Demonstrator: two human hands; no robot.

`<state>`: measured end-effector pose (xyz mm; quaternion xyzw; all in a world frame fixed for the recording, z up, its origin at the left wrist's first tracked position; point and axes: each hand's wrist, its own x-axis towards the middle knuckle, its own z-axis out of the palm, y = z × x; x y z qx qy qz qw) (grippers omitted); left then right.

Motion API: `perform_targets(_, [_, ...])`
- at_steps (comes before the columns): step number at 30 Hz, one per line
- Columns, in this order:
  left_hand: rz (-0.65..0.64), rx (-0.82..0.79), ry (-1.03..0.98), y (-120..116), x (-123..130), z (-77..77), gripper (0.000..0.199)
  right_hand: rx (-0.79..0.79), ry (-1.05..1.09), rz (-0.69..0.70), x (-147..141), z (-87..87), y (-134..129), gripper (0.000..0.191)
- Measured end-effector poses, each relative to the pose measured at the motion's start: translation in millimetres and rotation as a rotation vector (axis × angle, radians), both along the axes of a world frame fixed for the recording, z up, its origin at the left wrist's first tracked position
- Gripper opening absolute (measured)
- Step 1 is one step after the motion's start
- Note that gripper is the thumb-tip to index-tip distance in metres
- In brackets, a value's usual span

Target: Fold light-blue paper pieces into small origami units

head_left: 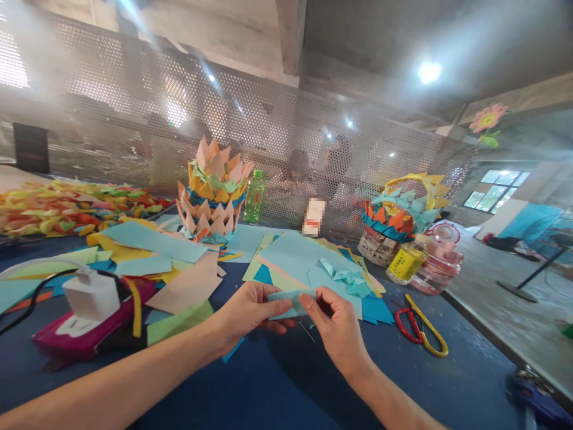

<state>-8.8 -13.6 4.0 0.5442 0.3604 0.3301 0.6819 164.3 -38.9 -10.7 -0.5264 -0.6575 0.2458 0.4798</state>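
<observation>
- In the head view, the left hand (262, 307) pinches one end of a light blue paper piece (290, 298) between thumb and fingers.
- The right hand (333, 316) pinches the other end; the piece is held above the blue table (286, 382), between its near and far edges.
- Just beyond the hands lie stacked paper sheets (286, 257), with folded light blue pieces (344, 278) on them.
- Scissors (421, 328) with red and yellow handles lie near the table's right edge.
- Toward the far right corner stand a yellow-labelled bottle (407, 260), a pink jar (436, 266) and a paper basket (382, 239).
- A tiered paper model (212, 197) and a green bottle (254, 197) stand toward the far edge.
</observation>
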Motion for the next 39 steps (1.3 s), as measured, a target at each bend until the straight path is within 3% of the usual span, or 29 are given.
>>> perform_targets(11, [0.001,0.215,0.143,5,1,-6.8,0.023,0.029,-0.033,-0.001,-1,1.0,-2,0.036])
perform_targets(16, [0.029,0.217,0.164,5,1,-6.2,0.017,-0.009,-0.040,0.014,-2,1.1,-3,0.036])
perform_targets(20, [0.072,0.234,0.191,4,1,-3.6,0.012,-0.093,0.035,0.118,-4,1.0,-3,0.024])
perform_targets(27, [0.056,0.236,0.218,3,0,2.0,0.017,-0.116,0.252,0.254,-6,2.1,-1,0.021])
perform_targets(39, [0.082,0.260,0.295,4,2,6.2,0.021,-0.184,0.201,0.164,3,5.9,5,0.038])
